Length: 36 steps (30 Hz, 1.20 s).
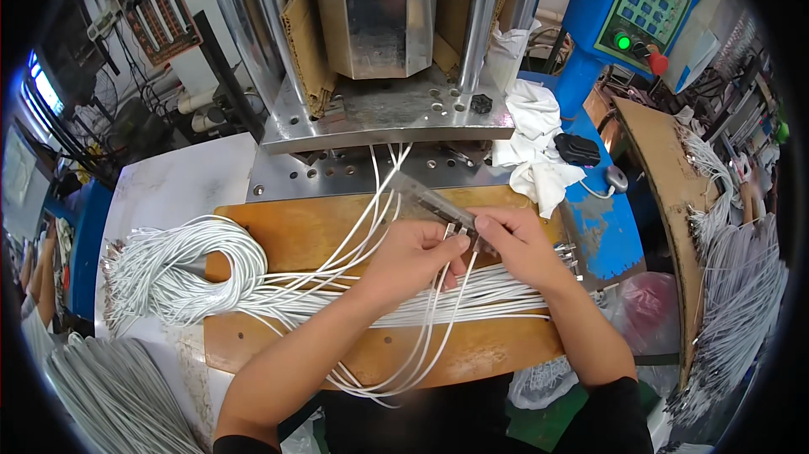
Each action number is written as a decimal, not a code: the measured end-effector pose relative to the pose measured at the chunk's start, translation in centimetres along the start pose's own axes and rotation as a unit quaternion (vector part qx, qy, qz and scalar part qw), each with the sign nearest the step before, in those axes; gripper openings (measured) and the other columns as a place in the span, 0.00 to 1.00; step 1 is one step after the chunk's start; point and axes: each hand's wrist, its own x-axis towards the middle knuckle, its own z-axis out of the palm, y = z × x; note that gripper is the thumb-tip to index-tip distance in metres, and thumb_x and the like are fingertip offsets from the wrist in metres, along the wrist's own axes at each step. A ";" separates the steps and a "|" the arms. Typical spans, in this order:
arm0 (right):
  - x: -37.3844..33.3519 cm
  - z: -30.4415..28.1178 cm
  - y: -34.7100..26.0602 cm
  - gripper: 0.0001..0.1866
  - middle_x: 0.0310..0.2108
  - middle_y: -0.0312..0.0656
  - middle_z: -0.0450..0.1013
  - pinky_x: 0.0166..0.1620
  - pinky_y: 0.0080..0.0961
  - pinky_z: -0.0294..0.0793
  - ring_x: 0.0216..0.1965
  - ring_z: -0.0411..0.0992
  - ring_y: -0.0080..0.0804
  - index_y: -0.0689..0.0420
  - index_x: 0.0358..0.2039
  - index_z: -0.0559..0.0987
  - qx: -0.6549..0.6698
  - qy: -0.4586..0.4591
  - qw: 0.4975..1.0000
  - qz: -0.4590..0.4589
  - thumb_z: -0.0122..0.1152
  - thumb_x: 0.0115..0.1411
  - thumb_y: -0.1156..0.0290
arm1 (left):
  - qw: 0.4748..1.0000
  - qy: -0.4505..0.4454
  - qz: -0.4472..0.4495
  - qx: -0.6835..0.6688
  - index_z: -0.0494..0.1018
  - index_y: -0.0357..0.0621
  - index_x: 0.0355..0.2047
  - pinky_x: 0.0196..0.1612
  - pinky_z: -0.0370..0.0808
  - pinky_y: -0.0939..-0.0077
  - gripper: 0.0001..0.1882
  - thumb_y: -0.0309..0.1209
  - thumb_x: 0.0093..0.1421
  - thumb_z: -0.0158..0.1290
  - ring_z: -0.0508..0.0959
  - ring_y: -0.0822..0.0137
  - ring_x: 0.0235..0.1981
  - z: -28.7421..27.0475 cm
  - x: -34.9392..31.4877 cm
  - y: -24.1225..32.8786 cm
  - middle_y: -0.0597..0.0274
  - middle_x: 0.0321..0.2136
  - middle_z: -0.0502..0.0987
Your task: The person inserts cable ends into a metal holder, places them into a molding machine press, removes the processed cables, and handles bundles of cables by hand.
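Metal bar [431,204], narrow and flat, is held slantwise above the wooden board [291,222], its far end pointing toward the press [388,117]. The right hand [521,245] pinches the bar's near end between thumb and fingers. The left hand [413,256] pinches the ends of a few held cables [428,332] just beside the bar; these hang in a loop whose lowest part reaches past the board's front edge. Beneath the hands, a flat bundle of white cables [506,298] runs across the board, its tips reaching the right edge. A thick coil [185,277] fills the left end, partly on the board and partly on the pale counter [177,180]. Several cables slant from the bundle up to the press, crossing the space between coil and bar. A bare strip of wood shows along the board's back edge, between the coil and those slanting cables, and another along the front, right of the loop. White cloths [535,117] crowd the press's right corner, while beyond the board's right edge a chipped blue surface [615,231] leaves some free room.
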 end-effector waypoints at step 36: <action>0.0 -1.9 -0.7 0.11 0.26 0.35 0.76 0.31 0.14 0.68 0.27 0.69 0.15 0.67 0.33 0.80 0.035 0.043 0.997 0.050 0.65 0.54 0.71 | 0.909 -0.294 -0.004 0.296 0.68 0.41 0.42 0.34 0.70 0.61 0.11 0.34 0.68 0.40 0.75 0.53 0.27 9.4 -12.5 -3.9 0.48 0.22 0.70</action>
